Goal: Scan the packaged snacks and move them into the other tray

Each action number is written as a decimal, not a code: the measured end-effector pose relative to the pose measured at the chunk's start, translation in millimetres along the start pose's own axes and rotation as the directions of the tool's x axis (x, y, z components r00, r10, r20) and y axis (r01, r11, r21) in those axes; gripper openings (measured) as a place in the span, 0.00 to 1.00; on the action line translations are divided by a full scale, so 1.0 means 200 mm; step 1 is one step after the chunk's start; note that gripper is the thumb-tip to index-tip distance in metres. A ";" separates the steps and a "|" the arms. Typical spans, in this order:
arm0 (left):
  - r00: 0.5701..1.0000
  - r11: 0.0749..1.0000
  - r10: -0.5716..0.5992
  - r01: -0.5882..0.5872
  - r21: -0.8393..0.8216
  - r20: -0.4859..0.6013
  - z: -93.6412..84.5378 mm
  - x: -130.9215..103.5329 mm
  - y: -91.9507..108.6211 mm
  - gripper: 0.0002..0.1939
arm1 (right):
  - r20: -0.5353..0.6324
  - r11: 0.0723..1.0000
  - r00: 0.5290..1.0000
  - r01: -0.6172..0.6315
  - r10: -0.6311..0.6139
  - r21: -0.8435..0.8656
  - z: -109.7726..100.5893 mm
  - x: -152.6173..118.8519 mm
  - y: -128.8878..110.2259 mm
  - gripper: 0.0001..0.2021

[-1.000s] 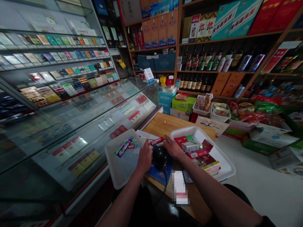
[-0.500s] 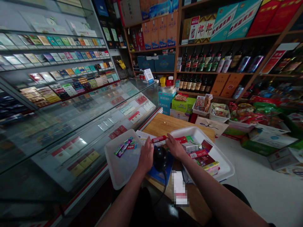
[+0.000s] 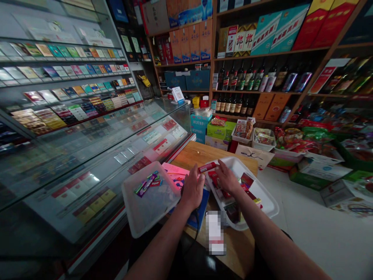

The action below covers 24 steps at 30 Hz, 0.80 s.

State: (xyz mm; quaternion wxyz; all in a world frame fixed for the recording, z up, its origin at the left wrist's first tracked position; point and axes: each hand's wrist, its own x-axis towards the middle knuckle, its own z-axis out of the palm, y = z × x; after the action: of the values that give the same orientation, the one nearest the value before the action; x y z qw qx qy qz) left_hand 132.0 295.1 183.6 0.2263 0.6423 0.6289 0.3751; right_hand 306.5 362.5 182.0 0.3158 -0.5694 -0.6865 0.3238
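Note:
My right hand [image 3: 229, 178] pinches the right end of a slim red pack [image 3: 207, 167] with pale print, held level over the near tub edge. My left hand [image 3: 193, 187] is just left of it, fingers stretched and thumb apart. Its fingertips come close to the pack's left end; whether they touch I cannot tell. A black barcode scanner is hidden behind this hand; only its cord [image 3: 198, 222] shows. Pink-red light falls on a printed sheet [image 3: 175, 171] beside it. Under my right arm, a white tub [image 3: 269, 202] holds several small boxes and packs.
Left of my hands, a translucent tub [image 3: 131, 208] contains several gum-like packs [image 3: 148, 184]. A blurred-out phone-like item [image 3: 216, 233] and a blue folder [image 3: 204, 204] lie on the wooden table [image 3: 201, 149]. A glass counter [image 3: 96, 155] borders the left; bottle shelves stand behind.
My left hand has moved right, over the scanner, and its fingers have come away from the pack's end or nearly so. The pack has shifted right with my right hand. Pink-red light has appeared.

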 end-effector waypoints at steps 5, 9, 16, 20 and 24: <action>0.997 0.999 0.033 -0.030 -0.041 0.071 0.14 0.03 0.10 0.36 | -0.047 0.998 0.998 -0.054 0.052 -0.025 -0.11 -0.04 0.11 0.31; 0.992 0.998 0.009 -0.002 -0.060 0.122 0.27 0.06 0.14 0.38 | -0.070 0.993 0.994 -0.090 0.085 -0.074 -0.19 -0.06 0.20 0.31; 0.982 0.999 -0.012 0.020 -0.045 0.187 0.43 0.10 0.16 0.40 | -0.076 0.984 0.990 -0.130 0.122 -0.119 -0.24 -0.06 0.35 0.30; 0.979 0.998 -0.009 0.022 -0.060 0.204 0.45 0.09 0.16 0.37 | -0.090 0.988 0.992 -0.096 0.085 -0.123 -0.24 -0.07 0.39 0.29; 0.981 0.992 0.056 -0.033 -0.126 0.184 0.40 0.05 0.19 0.34 | -0.091 0.992 0.993 -0.088 0.080 -0.091 -0.25 -0.08 0.35 0.29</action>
State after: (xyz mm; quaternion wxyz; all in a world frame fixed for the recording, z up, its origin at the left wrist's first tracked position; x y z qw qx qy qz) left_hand 217.1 316.0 165.8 0.3148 0.6734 0.5664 0.3559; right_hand 388.8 360.3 154.5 0.3041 -0.6258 -0.6620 0.2786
